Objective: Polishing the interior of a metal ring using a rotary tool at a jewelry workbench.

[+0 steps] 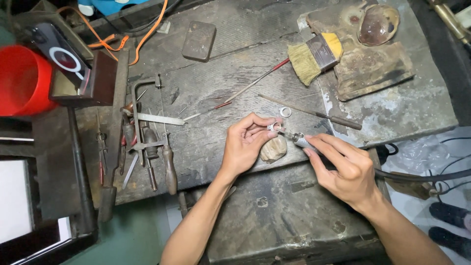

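Nearest the lens: two bare forearms over a scarred, dark bench (221, 83). Largest to smallest: yellow-handled brush (314, 56) far right; frame saw (147, 132) among hand tools left; rounded bench peg (273, 148) at the bench edge. Left hand (245, 145), fingers pinched shut on a small silver ring (275, 128) just above the peg. Right hand (343, 169), fingers clamped on a corded rotary handpiece (300, 140), tip touching or just beside the ring. Spare ring (285, 112) loose nearby. Likely risks: ring thrown from a light pinch; tip skidding onto fingertips; cord snagging.
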